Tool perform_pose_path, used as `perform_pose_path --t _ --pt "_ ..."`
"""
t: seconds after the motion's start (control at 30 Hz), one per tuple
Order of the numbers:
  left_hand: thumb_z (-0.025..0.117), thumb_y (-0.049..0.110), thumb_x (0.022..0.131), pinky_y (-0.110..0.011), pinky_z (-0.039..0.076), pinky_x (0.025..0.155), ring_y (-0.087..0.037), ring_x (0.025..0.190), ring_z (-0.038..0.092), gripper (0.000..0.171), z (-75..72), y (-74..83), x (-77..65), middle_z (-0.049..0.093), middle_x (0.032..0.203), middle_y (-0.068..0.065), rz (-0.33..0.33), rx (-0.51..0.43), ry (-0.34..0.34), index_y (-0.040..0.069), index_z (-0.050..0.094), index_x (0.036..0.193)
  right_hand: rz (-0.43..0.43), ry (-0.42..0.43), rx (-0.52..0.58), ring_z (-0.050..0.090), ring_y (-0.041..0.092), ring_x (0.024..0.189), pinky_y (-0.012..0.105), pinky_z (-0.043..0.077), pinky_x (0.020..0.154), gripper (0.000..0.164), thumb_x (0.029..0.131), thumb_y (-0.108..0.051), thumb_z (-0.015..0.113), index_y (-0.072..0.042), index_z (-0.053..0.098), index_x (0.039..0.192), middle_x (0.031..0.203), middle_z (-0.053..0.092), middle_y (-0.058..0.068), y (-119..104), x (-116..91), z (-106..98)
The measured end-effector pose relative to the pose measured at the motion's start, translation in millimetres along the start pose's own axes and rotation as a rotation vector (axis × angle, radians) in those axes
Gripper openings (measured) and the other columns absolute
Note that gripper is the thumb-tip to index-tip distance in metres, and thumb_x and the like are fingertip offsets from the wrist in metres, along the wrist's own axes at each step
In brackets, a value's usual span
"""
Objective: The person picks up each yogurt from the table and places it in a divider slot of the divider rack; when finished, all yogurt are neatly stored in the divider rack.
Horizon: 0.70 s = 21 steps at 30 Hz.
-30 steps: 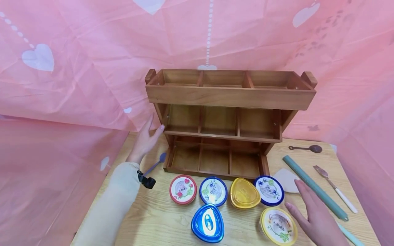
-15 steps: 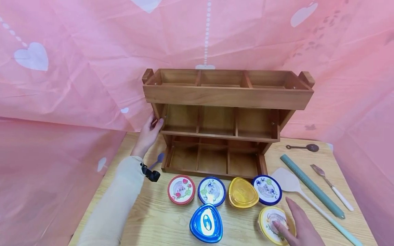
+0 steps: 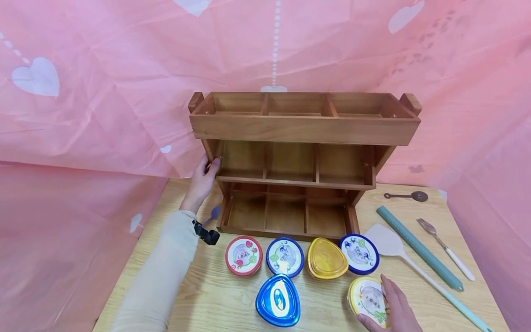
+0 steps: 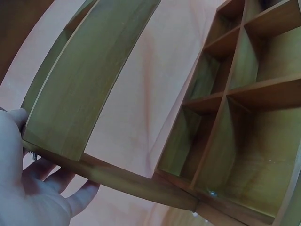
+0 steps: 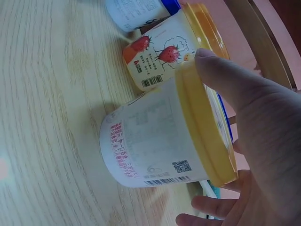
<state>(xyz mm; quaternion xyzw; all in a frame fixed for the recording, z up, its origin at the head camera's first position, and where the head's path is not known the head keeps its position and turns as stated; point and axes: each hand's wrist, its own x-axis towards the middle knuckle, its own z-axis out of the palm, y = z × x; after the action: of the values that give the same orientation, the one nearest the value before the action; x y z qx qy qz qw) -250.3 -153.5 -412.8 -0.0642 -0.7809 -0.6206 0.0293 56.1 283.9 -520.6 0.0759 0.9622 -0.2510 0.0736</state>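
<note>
where the right grip [image 5: 273,136] spreads, a tub [image 5: 146,141] stands.

The left hand [image 3: 200,184] held the side of a wooden rack [image 3: 304,130] just left of centre, against pink cloth [image 3: 103,115]. At lower right, the right hand [image 3: 400,311] touched a yellow tub [image 3: 369,297]. A red tub [image 3: 244,256], navy tubs [image 3: 285,257] and a gold tub [image 3: 327,259] lined the lower middle, a blue tub [image 3: 278,300] below them. Far right lay a spatula [image 3: 383,240], green rod [image 3: 419,248], fork [image 3: 441,244] and dark spoon [image 3: 419,196].
</note>
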Motion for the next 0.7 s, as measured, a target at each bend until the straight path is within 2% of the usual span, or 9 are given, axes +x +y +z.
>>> perform_pose_path --t 0.03,0.27,0.47,0.7 --pt "0.045 0.023 0.106 -0.043 0.033 0.118 -0.033 0.139 0.042 0.046 -0.2 4.8 -2.6 0.044 0.149 -0.021 -0.004 0.002 -0.003 0.004 0.041 0.147 0.006 0.006 0.000 0.038 0.060 0.121 0.072 0.041 0.089 0.127 0.070 -0.059 0.081 0.004 0.009 0.155 0.142 0.030 0.040 -1.9 -0.8 -0.6" --pt "0.043 0.026 0.106 -0.044 0.032 0.118 -0.032 0.137 0.044 0.046 -0.5 -0.5 -1.8 0.046 0.147 -0.020 0.014 0.065 0.008 0.005 0.041 0.146 0.020 0.020 -0.007 0.041 0.057 0.119 0.069 0.044 0.088 0.131 0.065 -0.061 0.084 0.005 0.013 0.154 0.137 0.034 0.040 -7.0 -3.8 3.8" --pt "0.040 0.020 0.107 -0.046 0.029 0.119 -0.035 0.140 0.039 0.046 0.2 26.4 -14.1 0.042 0.150 -0.023 0.005 0.094 -0.013 0.003 0.038 0.149 0.029 0.016 -0.002 0.044 0.052 0.117 0.065 0.048 0.086 0.132 0.066 -0.059 0.084 0.005 0.009 0.154 0.133 0.036 0.039 -7.6 -5.9 5.4" --pt "0.039 0.020 0.107 -0.046 0.029 0.120 -0.034 0.142 0.037 0.046 0.9 31.8 -17.2 0.041 0.151 -0.022 0.003 0.120 -0.019 0.002 0.037 0.149 0.052 0.007 -0.003 0.045 0.050 0.116 0.062 0.049 0.086 0.130 0.067 -0.059 0.083 0.006 0.010 0.153 0.130 0.038 0.039 -9.2 -6.2 4.0"
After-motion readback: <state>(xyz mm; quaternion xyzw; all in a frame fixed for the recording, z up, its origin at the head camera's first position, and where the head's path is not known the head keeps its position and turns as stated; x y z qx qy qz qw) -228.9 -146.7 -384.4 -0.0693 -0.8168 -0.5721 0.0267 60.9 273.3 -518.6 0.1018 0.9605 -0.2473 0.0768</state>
